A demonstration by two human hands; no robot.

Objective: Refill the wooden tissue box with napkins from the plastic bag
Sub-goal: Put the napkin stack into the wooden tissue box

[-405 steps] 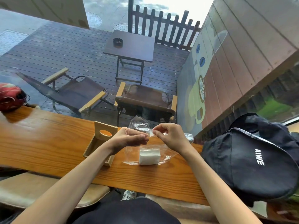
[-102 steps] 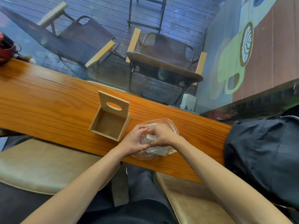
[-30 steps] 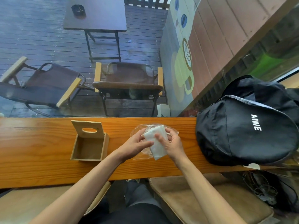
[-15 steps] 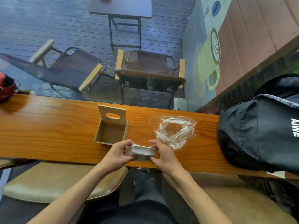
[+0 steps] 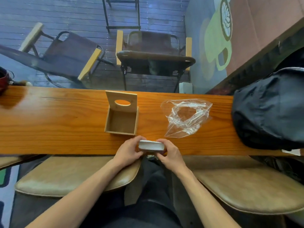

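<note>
A white stack of napkins (image 5: 151, 144) lies flat at the near edge of the wooden counter (image 5: 57, 122). My left hand (image 5: 130, 151) grips its left end and my right hand (image 5: 170, 153) grips its right end. Just beyond the stack stands the wooden tissue box (image 5: 121, 120), open and empty, with its lid tilted up at the back showing an oval hole. To the right of the box lies the clear plastic bag (image 5: 185, 117), crumpled and empty.
A black backpack (image 5: 269, 109) fills the right end of the counter. A red object (image 5: 3, 79) sits at the far left edge. Padded stools (image 5: 246, 186) are below the counter. Behind the glass are chairs on a wooden deck.
The napkin stack has come out of the plastic bag, which now lies empty to the right. Both hands brought the stack toward the near edge, in front of the box.
</note>
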